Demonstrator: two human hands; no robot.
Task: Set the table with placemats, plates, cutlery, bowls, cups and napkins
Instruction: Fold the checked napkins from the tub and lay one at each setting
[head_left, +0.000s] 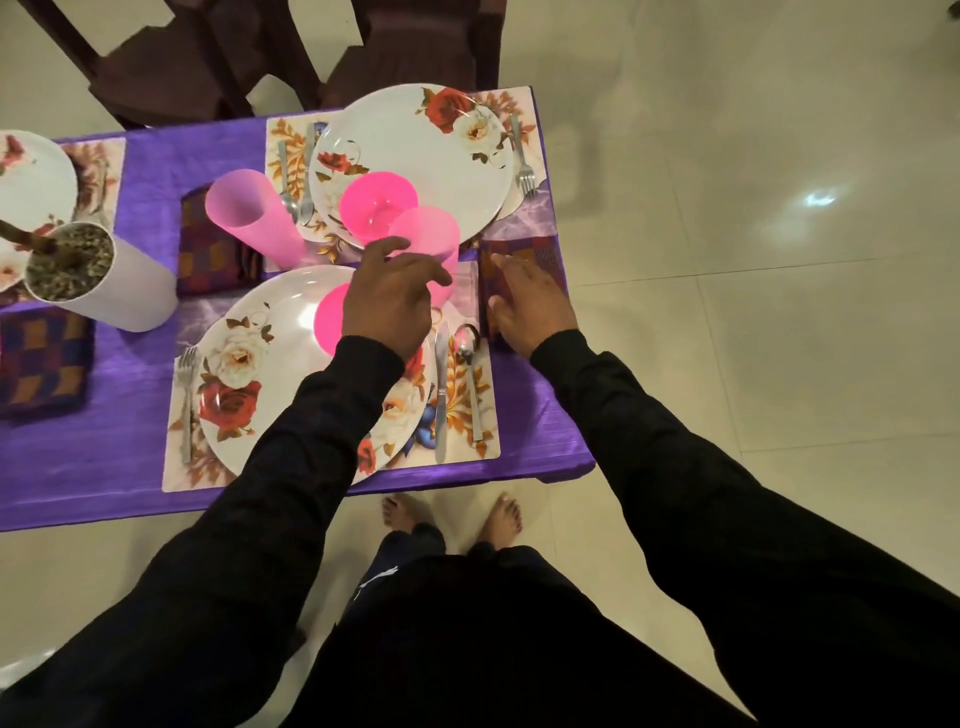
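The near floral plate (260, 338) lies on a placemat (467, 415) with a fork (187, 395) to its left and a knife (440, 395) and spoon (467, 364) to its right. A pink bowl (328, 317) on it is half hidden by my left hand (389, 296). That hand hovers with spread fingers at a pale pink cup (428, 234) standing between the two plates, thumb in front of it; I cannot tell if it touches. My right hand (530, 306) rests flat on a checkered napkin (524, 254) by the table's right edge.
The far plate (441, 156) carries another pink bowl (379, 202), with cutlery on both sides. A second pink cup (249, 213), two more napkins (208, 260) (41, 358), a white plant pot (119, 291) and a third plate (31, 182) sit to the left. Dark chairs (208, 57) stand beyond the table.
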